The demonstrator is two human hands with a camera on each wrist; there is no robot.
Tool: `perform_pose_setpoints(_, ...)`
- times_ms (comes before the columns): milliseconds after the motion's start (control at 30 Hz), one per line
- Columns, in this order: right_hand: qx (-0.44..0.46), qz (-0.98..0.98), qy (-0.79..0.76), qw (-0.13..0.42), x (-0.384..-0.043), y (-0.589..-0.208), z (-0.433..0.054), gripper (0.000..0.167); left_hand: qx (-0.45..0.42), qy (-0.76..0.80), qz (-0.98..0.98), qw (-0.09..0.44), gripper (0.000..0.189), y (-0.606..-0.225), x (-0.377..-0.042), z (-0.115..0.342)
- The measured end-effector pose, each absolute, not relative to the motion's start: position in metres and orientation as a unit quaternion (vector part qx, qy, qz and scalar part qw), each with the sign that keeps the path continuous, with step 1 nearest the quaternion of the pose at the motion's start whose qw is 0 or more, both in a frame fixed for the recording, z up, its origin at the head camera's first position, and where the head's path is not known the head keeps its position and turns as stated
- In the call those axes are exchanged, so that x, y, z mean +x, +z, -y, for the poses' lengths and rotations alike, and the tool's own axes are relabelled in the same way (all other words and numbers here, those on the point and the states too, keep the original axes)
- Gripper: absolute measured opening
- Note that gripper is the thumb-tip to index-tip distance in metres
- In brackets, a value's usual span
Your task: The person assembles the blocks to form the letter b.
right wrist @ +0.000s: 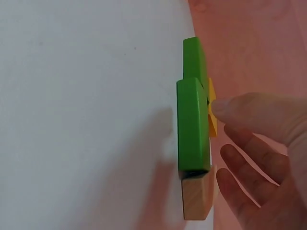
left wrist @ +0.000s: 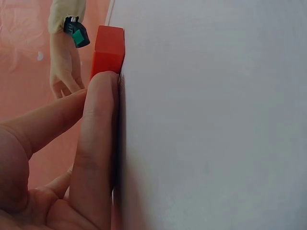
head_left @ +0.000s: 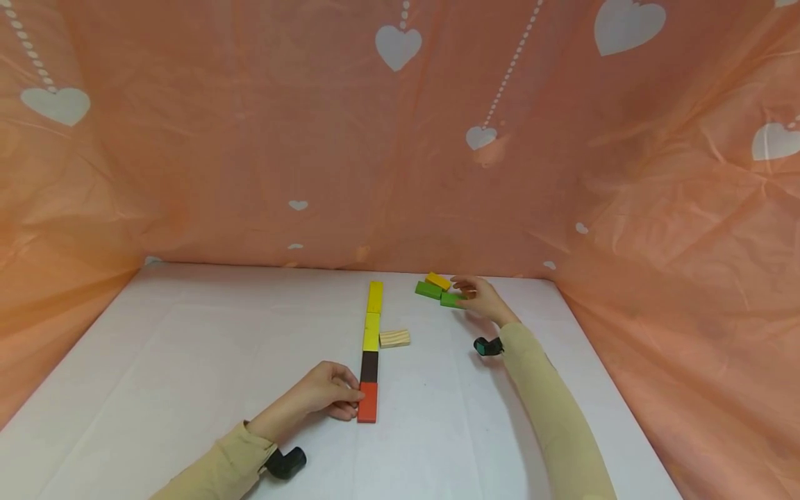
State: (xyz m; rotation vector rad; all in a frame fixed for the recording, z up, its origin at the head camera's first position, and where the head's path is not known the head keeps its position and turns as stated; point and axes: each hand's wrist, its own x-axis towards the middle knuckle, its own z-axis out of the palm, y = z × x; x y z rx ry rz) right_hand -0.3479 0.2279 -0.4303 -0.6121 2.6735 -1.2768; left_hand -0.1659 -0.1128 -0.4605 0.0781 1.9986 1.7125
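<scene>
My left hand [head_left: 325,389] touches the left side of a red block [head_left: 368,403] with its fingertips. The block's end [left wrist: 109,40] juts past the fingers in the left wrist view. It is the nearest piece of a straight row, followed by a dark block [head_left: 369,367] and two yellow blocks [head_left: 371,332]. At the back right, my right hand [head_left: 482,298] hovers with loosely bent, parted fingers by two green blocks [right wrist: 193,127] and an orange-yellow block [head_left: 438,280]. Its thumb [right wrist: 235,105] is close to that yellowish block. A plain wooden block [right wrist: 194,200] lies past the green one.
Another plain wooden block [head_left: 394,339] lies just right of the row, against or very near a yellow block. The white tabletop [head_left: 187,347] meets an orange curtain with white hearts [head_left: 250,139] at the back and sides.
</scene>
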Motion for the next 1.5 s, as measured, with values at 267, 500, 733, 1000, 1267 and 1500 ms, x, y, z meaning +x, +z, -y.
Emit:
perform_pose_setpoints(267,-0.196,-0.901,-0.381,0.068,-0.350,-0.430,-0.223,0.049,0.038,0.637,-0.727,0.254,0.018,-0.459,-0.165,0.114)
perform_pose_setpoints(500,-0.191,-0.915,-0.346,0.081,-0.351,-0.431,-0.220,0.046,0.039,0.638,-0.725,0.256,0.018,-0.459,-0.165,0.114)
perform_pose_setpoints(733,-0.198,-0.922,-0.322,0.077,-0.354,-0.432,-0.220,0.039,0.036,0.630,-0.731,0.258,0.016,-0.458,-0.166,0.114)
perform_pose_setpoints(1000,-0.212,-0.927,-0.302,0.067,-0.353,-0.434,-0.218,0.036,0.037,0.628,-0.734,0.256,0.016,-0.461,-0.168,0.114)
perform_pose_setpoints(1267,-0.203,-0.932,-0.290,0.072,-0.350,-0.437,-0.216,0.039,0.033,0.630,-0.731,0.260,0.016,-0.462,-0.168,0.114)
perform_pose_setpoints(1500,-0.222,-0.932,-0.280,0.062,-0.347,-0.438,-0.216,0.041,0.032,0.634,-0.729,0.255,0.018,-0.460,-0.165,0.114)
